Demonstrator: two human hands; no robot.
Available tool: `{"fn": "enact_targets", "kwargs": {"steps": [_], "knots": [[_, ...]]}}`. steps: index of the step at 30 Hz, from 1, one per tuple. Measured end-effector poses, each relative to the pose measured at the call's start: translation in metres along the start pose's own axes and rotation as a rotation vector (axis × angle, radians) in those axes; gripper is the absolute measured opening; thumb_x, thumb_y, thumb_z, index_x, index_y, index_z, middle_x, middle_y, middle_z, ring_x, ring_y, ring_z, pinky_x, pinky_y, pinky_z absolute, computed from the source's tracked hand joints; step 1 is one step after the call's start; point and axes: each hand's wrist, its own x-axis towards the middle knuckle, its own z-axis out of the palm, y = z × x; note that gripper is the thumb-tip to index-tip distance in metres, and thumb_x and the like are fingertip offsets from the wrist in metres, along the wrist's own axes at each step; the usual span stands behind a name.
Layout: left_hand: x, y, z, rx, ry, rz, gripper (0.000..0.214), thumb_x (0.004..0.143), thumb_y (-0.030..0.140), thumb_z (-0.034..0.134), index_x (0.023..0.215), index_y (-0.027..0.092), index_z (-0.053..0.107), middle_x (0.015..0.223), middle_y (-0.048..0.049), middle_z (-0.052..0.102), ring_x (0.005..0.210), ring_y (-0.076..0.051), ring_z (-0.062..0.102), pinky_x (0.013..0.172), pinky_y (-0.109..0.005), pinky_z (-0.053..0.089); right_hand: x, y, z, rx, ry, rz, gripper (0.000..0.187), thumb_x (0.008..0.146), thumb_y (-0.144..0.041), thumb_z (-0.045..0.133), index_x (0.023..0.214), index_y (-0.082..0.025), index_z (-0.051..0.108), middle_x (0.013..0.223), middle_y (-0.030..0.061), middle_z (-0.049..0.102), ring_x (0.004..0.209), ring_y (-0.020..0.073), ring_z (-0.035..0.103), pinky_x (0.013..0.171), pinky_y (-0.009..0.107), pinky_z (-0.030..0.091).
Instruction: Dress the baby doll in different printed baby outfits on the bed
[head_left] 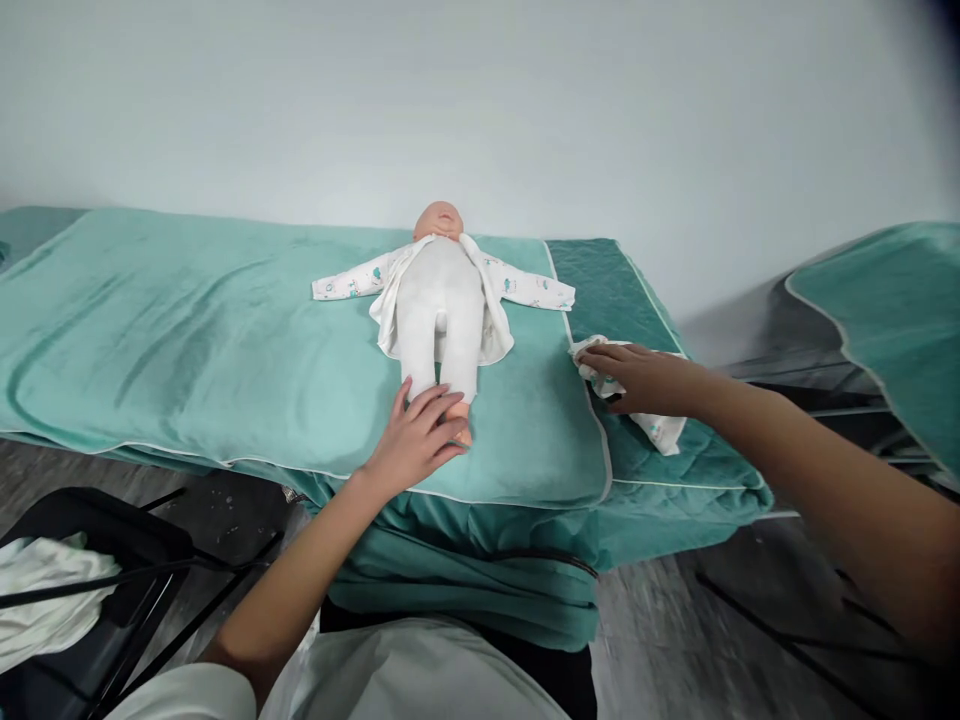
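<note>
A baby doll (441, 300) lies on its back on a teal towel (187, 340), head toward the wall. An opened white printed top (491, 290) is spread under it with both sleeves out. My left hand (420, 435) rests over the doll's feet, fingers stretched flat. My right hand (637, 378) lies on a small white printed garment (660, 428) on the quilted teal pad (622, 290) to the doll's right, fingers bent over the cloth.
The bed (480, 560) stands against a pale wall. A black folding chair (112, 570) with white cloth (37, 600) on it is at the lower left. Another teal-covered bed (892, 320) is at the right. Grey floor lies between them.
</note>
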Motion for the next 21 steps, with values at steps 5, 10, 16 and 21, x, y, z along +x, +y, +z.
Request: {"fn": "enact_targets", "kwargs": {"steps": [5, 10, 16, 21], "knots": [[0.012, -0.018, -0.001, 0.095, -0.085, 0.097, 0.021, 0.097, 0.037, 0.067, 0.117, 0.032, 0.070, 0.147, -0.0065, 0.065, 0.146, -0.031, 0.050, 0.130, -0.068, 0.020, -0.004, 0.001, -0.017, -0.027, -0.037, -0.042, 0.059, 0.065, -0.005, 0.067, 0.119, -0.028, 0.073, 0.140, 0.0106, 0.066, 0.114, 0.0367, 0.063, 0.073, 0.040, 0.052], [0.020, -0.025, -0.004, 0.081, -0.120, 0.090, 0.024, 0.095, 0.030, 0.069, 0.119, 0.031, 0.071, 0.149, -0.0067, 0.063, 0.145, -0.031, 0.051, 0.132, -0.068, 0.016, 0.012, -0.037, -0.055, -0.036, -0.021, -0.132, 0.033, 0.070, -0.012, 0.069, 0.100, -0.023, 0.075, 0.113, 0.0107, 0.072, 0.101, 0.0307, 0.064, 0.074, 0.039, 0.047], [0.021, -0.016, -0.024, -0.234, -0.045, -0.043, 0.031, 0.097, 0.046, 0.066, 0.123, 0.029, 0.070, 0.141, -0.0105, 0.067, 0.138, -0.029, 0.057, 0.129, -0.060, 0.028, 0.003, -0.106, -0.133, 0.343, -0.136, -0.277, 0.014, 0.079, -0.035, 0.078, 0.083, -0.022, 0.071, 0.086, 0.0029, 0.068, 0.078, 0.0220, 0.061, 0.071, 0.035, 0.045], [0.070, -0.001, -0.077, -0.829, 0.162, -0.253, 0.042, 0.098, 0.056, 0.061, 0.125, 0.025, 0.068, 0.130, -0.0106, 0.070, 0.122, -0.025, 0.067, 0.106, -0.043, 0.054, -0.001, -0.169, -0.191, 0.671, 0.032, -0.355, 0.029, 0.085, -0.042, 0.077, 0.074, -0.019, 0.063, 0.067, -0.0045, 0.053, 0.064, 0.0104, 0.050, 0.062, 0.026, 0.037]]}}
